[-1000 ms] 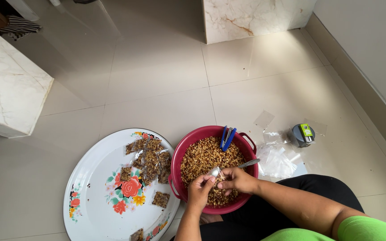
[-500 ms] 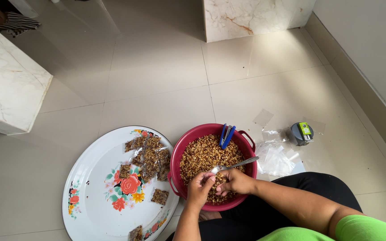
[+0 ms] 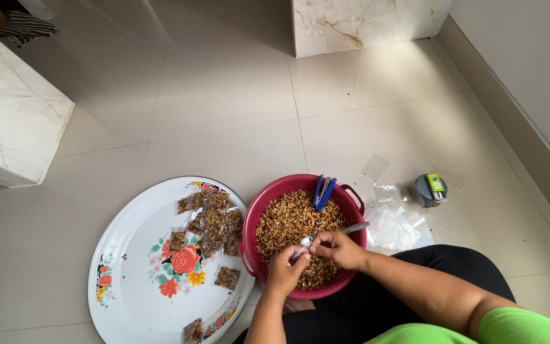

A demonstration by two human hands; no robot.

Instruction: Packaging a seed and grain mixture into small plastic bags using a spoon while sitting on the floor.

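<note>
At the lower centre of the frame, a small clear bag is pinched by the left hand over the red bowl; a spoon is gripped by the right hand, its tip held at the bag's mouth; the bowl is filled with brown crumbs, and a blue stapler is propped on its far rim; filled packets are laid on the flowered tray at lower left; empty bags and a grey tape dispenser are seen at right.

Left hand and right hand close together, fingertips pinched, nearly touching. Both forearms bare, angled up-left from lower right; right arm green-sleeved.
</note>
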